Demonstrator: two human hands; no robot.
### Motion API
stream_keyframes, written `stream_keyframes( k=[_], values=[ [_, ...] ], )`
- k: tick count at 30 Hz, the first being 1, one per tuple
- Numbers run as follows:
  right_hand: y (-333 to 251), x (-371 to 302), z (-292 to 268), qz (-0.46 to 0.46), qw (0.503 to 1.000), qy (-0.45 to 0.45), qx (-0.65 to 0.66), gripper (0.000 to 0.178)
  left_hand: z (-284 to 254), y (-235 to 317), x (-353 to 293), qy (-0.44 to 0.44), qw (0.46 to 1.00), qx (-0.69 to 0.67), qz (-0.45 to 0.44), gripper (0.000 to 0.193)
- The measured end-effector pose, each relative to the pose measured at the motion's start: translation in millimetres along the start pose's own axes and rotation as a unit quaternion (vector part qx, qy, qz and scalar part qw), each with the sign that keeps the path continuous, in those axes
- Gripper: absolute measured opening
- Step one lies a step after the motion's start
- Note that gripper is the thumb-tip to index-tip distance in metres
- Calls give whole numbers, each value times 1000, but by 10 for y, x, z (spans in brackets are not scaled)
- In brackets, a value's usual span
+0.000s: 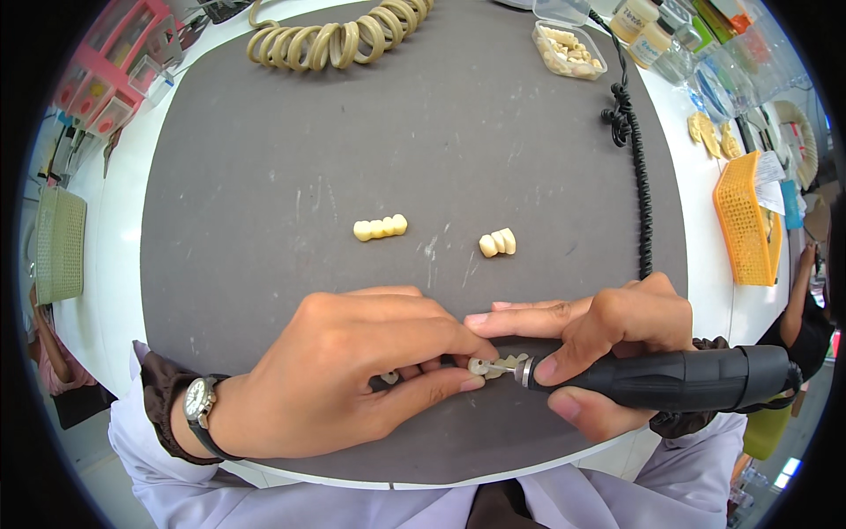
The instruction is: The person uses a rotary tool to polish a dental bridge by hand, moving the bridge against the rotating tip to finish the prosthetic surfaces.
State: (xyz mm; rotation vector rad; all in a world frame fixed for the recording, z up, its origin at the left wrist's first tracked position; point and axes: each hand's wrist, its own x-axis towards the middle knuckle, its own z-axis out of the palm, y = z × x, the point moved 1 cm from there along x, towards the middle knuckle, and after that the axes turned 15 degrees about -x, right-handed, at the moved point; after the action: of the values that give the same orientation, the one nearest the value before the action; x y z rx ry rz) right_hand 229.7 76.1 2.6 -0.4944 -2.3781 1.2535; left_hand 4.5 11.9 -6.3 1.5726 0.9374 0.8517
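Note:
My left hand (pixel 344 361) is closed, thumb and fingers pinching a small tooth-coloured dental bridge (pixel 478 367) low over the grey mat. Most of that piece is hidden by the fingers; a whitish bit shows through the gap behind the thumb. My right hand (pixel 617 322) grips a black rotary handpiece (pixel 696 379) lying nearly level, its metal nose pointing left. The handpiece's thin bur (pixel 504 368) meets or nearly meets the bridge. My right fingertips rest against the left ones. Farther out on the mat lie a longer yellowish bridge (pixel 380 227) and a shorter one (pixel 498 242).
A beige coiled hose (pixel 339 40) lies at the mat's far edge. Down the right side runs a black coiled cord (pixel 643 194). A clear box of tooth pieces (pixel 568 53), jars (pixel 648 40) and an orange basket (pixel 745 225) stand right; a green basket (pixel 62 247) and pink drawers (pixel 110 57) left.

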Motion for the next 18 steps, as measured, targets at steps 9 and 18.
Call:
stream_keyframes(
  k=[9,18],
  values=[
    [27,-22,7,-8,1000,7,-5,16,-3,10,4,-6,1000,-3,-5,22],
    [11,-21,-4,22,1000,-10,-12,13,-7,-9,1,-6,1000,-5,1,21]
  ],
)
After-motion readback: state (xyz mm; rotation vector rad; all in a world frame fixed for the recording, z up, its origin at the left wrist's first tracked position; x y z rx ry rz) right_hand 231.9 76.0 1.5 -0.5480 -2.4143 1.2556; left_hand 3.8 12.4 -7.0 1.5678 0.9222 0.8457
